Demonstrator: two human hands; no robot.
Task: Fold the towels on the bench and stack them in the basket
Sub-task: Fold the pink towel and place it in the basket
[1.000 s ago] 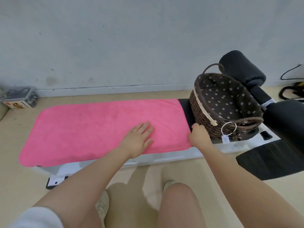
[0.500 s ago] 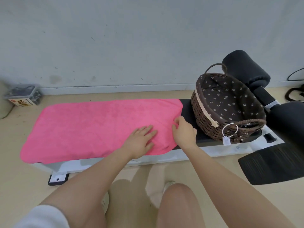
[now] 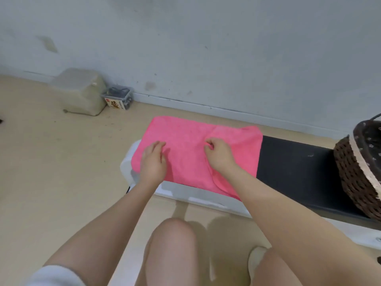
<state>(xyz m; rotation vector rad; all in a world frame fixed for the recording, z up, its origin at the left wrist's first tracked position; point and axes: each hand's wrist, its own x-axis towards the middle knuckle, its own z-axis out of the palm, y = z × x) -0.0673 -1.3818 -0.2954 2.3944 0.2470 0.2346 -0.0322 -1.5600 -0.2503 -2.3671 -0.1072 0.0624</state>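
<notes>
Your right hand [image 3: 218, 156] pinches the folded-over layer of the pink towel [image 3: 185, 162] on the bench [image 3: 294, 168]; your left hand [image 3: 152, 162] rests on it, fingers loosely curled, gripping nothing. Let go early and the flap may land skewed, leaving uneven edges for the basket [image 3: 358, 174].

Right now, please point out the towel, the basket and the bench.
towel [image 3: 185, 139]: head view, upper middle of cloth.
basket [image 3: 354, 174]: head view, woven side wall.
bench [image 3: 294, 162]: head view, bare black pad.
</notes>
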